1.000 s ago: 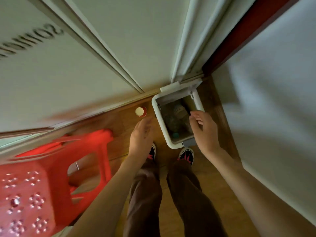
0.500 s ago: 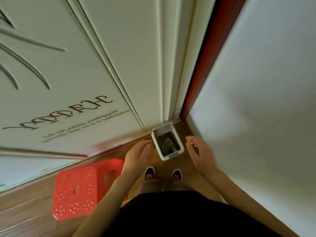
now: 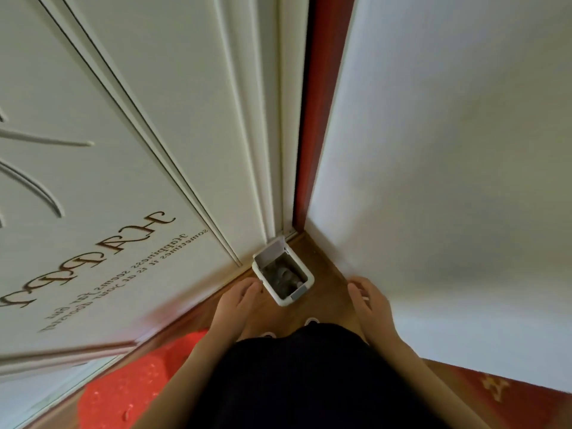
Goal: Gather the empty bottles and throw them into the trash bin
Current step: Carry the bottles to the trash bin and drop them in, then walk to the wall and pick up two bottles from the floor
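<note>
A small white trash bin (image 3: pixel 258 270) stands in the corner of the floor with its lid flipped up against the door. Inside it lie crumpled clear bottles (image 3: pixel 283 277), dim and hard to tell apart. My left hand (image 3: pixel 236 301) hangs to the left of the bin with its fingers loosely apart and nothing in it. To the bin's right, my right hand (image 3: pixel 370 301) is also empty with spread fingers, close to the white wall. Both hands are apart from the bin.
A white sliding door (image 3: pixel 123 150) with mirrored lettering fills the left. A white wall (image 3: pixel 448 181) and a dark red door frame (image 3: pixel 312 134) close the right. A red plastic stool (image 3: pixel 130 388) stands at the lower left on the wooden floor (image 3: pixel 328 301). My dark clothing hides my feet.
The view has risen away from the bin, which now looks far smaller. Both hands have drawn back from over the bin and moved apart. The small cup by the door is out of sight.
</note>
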A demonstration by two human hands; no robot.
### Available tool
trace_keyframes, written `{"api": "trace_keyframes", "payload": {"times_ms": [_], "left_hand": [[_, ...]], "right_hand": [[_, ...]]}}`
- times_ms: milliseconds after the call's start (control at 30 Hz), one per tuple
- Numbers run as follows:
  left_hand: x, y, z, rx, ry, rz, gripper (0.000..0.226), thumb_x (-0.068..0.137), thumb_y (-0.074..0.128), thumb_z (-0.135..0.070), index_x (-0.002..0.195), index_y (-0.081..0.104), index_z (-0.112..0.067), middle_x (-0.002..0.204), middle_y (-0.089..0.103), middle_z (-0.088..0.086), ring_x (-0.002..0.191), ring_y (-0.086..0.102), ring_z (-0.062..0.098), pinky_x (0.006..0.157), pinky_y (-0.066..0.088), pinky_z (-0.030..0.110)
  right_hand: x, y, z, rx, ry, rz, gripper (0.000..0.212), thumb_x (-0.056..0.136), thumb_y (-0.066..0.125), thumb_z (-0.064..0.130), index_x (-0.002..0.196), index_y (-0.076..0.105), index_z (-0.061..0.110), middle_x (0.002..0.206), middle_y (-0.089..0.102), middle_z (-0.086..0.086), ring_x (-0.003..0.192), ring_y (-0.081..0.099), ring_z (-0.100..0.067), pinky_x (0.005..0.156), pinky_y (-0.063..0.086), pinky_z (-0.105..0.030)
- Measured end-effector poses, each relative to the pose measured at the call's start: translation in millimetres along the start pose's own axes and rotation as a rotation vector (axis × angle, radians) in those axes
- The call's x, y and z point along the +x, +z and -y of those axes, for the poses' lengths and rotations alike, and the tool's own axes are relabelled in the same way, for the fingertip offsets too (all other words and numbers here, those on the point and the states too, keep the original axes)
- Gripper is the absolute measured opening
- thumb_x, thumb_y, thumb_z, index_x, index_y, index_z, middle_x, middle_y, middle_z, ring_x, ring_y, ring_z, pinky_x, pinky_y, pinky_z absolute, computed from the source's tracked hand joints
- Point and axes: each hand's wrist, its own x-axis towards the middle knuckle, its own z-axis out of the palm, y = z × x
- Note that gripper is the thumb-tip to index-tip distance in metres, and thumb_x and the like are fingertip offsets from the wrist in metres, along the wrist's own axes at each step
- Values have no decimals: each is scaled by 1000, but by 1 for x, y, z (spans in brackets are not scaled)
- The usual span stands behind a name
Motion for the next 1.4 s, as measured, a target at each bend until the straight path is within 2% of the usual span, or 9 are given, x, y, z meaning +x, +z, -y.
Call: {"api": "trace_keyframes", "payload": {"times_ms": [100, 233, 433, 633, 833, 967, 1067, 1233, 1400], "left_hand": [[13, -23, -6, -12, 66, 51, 27, 99, 46, -24, 84, 65, -37, 88, 68, -11, 84, 60, 1, 73, 45, 19], [18, -60, -4, -24, 130, 74, 25, 97, 43, -29, 87, 65, -32, 91, 67, -8, 84, 59, 1, 69, 42, 8], [18, -95, 27, -12, 187, 77, 39, 82, 36, -52, 90, 67, -30, 93, 70, -9, 92, 62, 7, 82, 46, 27], [37, -78, 23, 89, 231, 304, 25, 99, 44, -28, 97, 68, -30, 100, 69, -9, 95, 61, 3, 79, 41, 17], [38, -3, -23, 172, 345, 620, 24, 100, 43, -22, 99, 67, -25, 98, 67, -4, 92, 61, 4, 68, 47, 8], [13, 70, -57, 255, 528, 845, 21, 99, 44, -27, 93, 61, -37, 95, 68, -9, 94, 63, 9, 84, 49, 25], [-15, 131, -67, 342, 572, 1018, 21, 94, 42, -41, 96, 63, -39, 102, 69, -9, 101, 62, 10, 90, 48, 32], [-90, 226, -67, 520, 582, 1242, 24, 101, 42, -27, 96, 59, -43, 105, 67, -15, 103, 60, 3, 93, 46, 28], [-157, 298, -64, 583, 580, 1315, 22, 100, 44, -26, 97, 63, -37, 104, 70, -8, 103, 63, 10, 95, 46, 32]], "right_hand": [[-14, 13, 15, 58, 10, -103, 24, 99, 48, 30, 114, 63, 20, 105, 64, 7, 97, 61, -9, 85, 49, -25], [-28, 40, 40, 80, 5, -150, 21, 99, 48, 28, 113, 62, 20, 97, 61, 13, 88, 55, 6, 72, 39, -9], [-45, 63, 69, 125, 12, -234, 22, 99, 48, 26, 114, 62, 18, 102, 63, 8, 91, 56, 1, 78, 42, -9], [-93, 60, 47, 261, 171, -421, 22, 99, 49, 29, 113, 63, 21, 100, 66, 13, 93, 62, -4, 80, 51, -19], [-182, 42, -2, 379, 345, -708, 16, 98, 52, 20, 108, 64, 21, 101, 67, 13, 91, 60, 9, 72, 46, -6], [-245, 38, -37, 458, 522, -909, 14, 98, 53, 20, 104, 65, 24, 97, 67, 15, 89, 61, 10, 72, 46, -10], [-291, 39, -67, 543, 665, -1053, 15, 98, 53, 23, 104, 66, 21, 97, 68, 11, 90, 63, 1, 70, 46, -10], [-353, 32, -123, 679, 851, -1157, 18, 98, 50, 31, 108, 63, 23, 99, 67, 8, 93, 63, -8, 79, 52, -26], [-398, -7, -179, 793, 898, -1238, 15, 98, 50, 29, 104, 63, 24, 97, 67, 5, 94, 63, -11, 73, 46, -20]]}}
